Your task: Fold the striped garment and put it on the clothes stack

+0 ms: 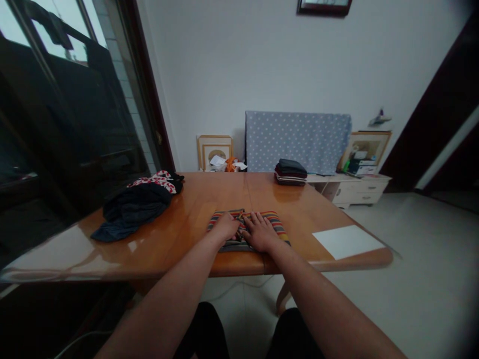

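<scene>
The head view is showing me both hands at work, and I am watching from far off. The striped cloth (276, 223) is lying right under my fingers, near the close edge of the shiny wooden surface (209, 192). My left fingers (234, 226) are resting bent over the middle of it, beside a dark edge. I am not able to tell if they are pinching it. My right fingers (255, 219) are lying spread apart and flat on top, and they are not gripping anything.

As for how far along things are, I am seeing some neat and some messy. Past my right fingers and a bit to the right, a folded stack (291, 173) is sitting tidy, so I am counting that part as done. The striped cloth is looking half done to me: it is lying fairly flat, but its middle is bunching up. Well to the left of my left fingers, a loose dark pile (136, 212) is lying rumpled, with a red and white piece (161, 181) on it. Those are looking not yet folded. To the right of my right fingers, a white sheet (347, 242) is lying flat, well apart from the cloth.
</scene>
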### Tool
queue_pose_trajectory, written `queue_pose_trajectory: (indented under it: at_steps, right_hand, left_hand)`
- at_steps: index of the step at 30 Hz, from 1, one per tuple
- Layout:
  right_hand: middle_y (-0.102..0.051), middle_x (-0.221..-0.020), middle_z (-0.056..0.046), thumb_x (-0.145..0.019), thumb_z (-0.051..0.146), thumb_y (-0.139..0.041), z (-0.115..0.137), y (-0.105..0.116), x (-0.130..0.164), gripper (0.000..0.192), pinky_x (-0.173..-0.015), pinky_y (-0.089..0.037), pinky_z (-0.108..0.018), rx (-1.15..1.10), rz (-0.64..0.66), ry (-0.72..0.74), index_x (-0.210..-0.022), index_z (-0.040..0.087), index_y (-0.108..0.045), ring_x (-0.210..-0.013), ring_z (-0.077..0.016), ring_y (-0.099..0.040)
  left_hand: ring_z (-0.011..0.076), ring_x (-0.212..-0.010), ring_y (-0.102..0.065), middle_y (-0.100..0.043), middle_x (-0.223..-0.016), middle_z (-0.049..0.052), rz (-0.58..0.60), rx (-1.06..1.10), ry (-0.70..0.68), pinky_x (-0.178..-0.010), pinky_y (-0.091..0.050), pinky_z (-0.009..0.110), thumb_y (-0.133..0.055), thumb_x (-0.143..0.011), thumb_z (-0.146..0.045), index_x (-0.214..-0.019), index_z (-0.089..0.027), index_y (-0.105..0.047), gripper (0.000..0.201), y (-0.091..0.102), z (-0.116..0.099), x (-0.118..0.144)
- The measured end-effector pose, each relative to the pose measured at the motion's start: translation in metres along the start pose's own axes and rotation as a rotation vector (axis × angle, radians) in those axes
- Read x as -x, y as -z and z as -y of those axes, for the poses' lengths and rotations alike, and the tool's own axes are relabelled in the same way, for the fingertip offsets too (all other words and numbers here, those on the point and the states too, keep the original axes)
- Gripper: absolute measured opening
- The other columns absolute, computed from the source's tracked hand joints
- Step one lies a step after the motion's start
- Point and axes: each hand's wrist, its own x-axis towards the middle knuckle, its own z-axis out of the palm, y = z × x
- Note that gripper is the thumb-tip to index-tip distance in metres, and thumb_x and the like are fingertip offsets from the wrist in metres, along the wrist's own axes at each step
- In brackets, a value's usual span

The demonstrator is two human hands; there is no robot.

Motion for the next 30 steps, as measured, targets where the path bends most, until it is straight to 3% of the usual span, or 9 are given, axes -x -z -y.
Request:
queue_pose_trajectory:
  at_steps: [6,9,13,15,18,21,25,30]
  right_hand:
    - [-0.006,-0.167,-0.006,-0.097,0.064,-0.023,-0.002,-0.002,-0.001,0.073,-0.121,-0.005,-0.05,-0.004,-0.009,-0.001,-0.159,0.026,-0.023,-0.153,-0.0289,-0.002]
    - [-0.005,-0.167,-0.005,-0.097,0.062,-0.027,-0.002,-0.001,0.0,0.071,-0.121,-0.005,-0.049,-0.003,-0.013,0.001,-0.159,0.027,-0.021,-0.153,-0.0286,-0.002]
    - [-0.004,-0.167,-0.006,-0.097,0.061,-0.028,-0.001,0.001,0.001,0.071,-0.121,-0.005,-0.05,0.001,-0.017,0.0,-0.159,0.027,-0.022,-0.153,-0.0288,-0.003]
    - [-0.005,-0.167,-0.006,-0.097,0.06,-0.028,-0.001,0.0,0.0,0.07,-0.121,-0.006,-0.05,0.005,-0.017,-0.003,-0.159,0.026,-0.023,-0.153,-0.0289,-0.003]
    - [-0.006,-0.167,-0.007,-0.097,0.06,-0.029,0.0,-0.001,0.0,0.07,-0.121,-0.006,-0.05,0.008,-0.019,-0.001,-0.158,0.025,-0.023,-0.153,-0.0292,-0.004]
    - [-0.008,-0.166,-0.008,-0.099,0.056,-0.028,-0.001,-0.002,0.0,0.068,-0.121,-0.006,-0.051,-0.002,-0.029,0.003,-0.159,0.024,-0.023,-0.153,-0.0286,-0.005]
    - [-0.015,-0.165,-0.008,-0.1,0.052,-0.026,-0.005,-0.002,-0.004,0.066,-0.121,-0.008,-0.051,-0.08,-0.03,-0.002,-0.158,0.021,-0.024,-0.153,-0.0273,-0.009]
    - [-0.029,-0.161,-0.008,-0.098,0.04,-0.033,-0.017,0.001,-0.006,0.062,-0.122,-0.017,-0.043,-0.396,-0.144,-0.025,-0.155,0.016,-0.034,-0.151,-0.0231,-0.021]
  left_hand:
    - [0.0099,-0.043,-0.052,-0.061,-0.055,0.001,0.05,-0.013,-0.033,-0.046,-0.04,0.02,-0.056,-0.09,-0.035,-0.071,-0.015,-0.062,0.028,0.002,0.002,0.001]
    - [0.0097,-0.049,-0.056,-0.067,-0.066,0.001,-0.091,0.02,-0.099,-0.051,-0.043,0.019,-0.05,-0.094,-0.037,-0.09,-0.017,-0.063,0.025,0.012,-0.001,-0.002]
    - [0.0168,-0.085,-0.067,-0.073,-0.094,0.006,-0.353,-0.21,-0.288,-0.078,-0.051,0.027,-0.044,-0.095,-0.027,-0.102,-0.019,-0.065,0.023,0.022,0.009,-0.006]
    - [0.02,-0.107,-0.064,-0.072,-0.112,0.008,-0.359,-0.383,-0.414,-0.096,-0.048,0.031,-0.041,-0.097,-0.026,-0.109,-0.02,-0.067,0.029,0.02,0.02,-0.008]
    - [0.0219,-0.128,-0.055,-0.064,-0.133,0.011,-0.264,-0.594,-0.495,-0.112,-0.036,0.033,-0.034,-0.1,-0.029,-0.125,-0.017,-0.063,0.04,0.01,0.036,-0.01]
    - [0.0269,-0.135,-0.048,-0.057,-0.141,0.016,-0.23,-0.769,-0.494,-0.116,-0.031,0.04,-0.033,-0.101,-0.035,-0.131,-0.011,-0.058,0.046,-0.002,0.046,-0.013]
    - [0.0317,-0.138,-0.043,-0.052,-0.145,0.02,-0.262,-0.847,-0.428,-0.114,-0.031,0.047,-0.03,-0.102,-0.046,-0.136,-0.009,-0.053,0.056,-0.012,0.046,-0.016]
    - [0.0332,-0.146,-0.031,-0.04,-0.155,0.018,-0.296,-0.858,-0.36,-0.117,-0.024,0.05,-0.028,-0.1,-0.05,-0.146,-0.01,-0.044,0.063,-0.022,0.049,-0.015]
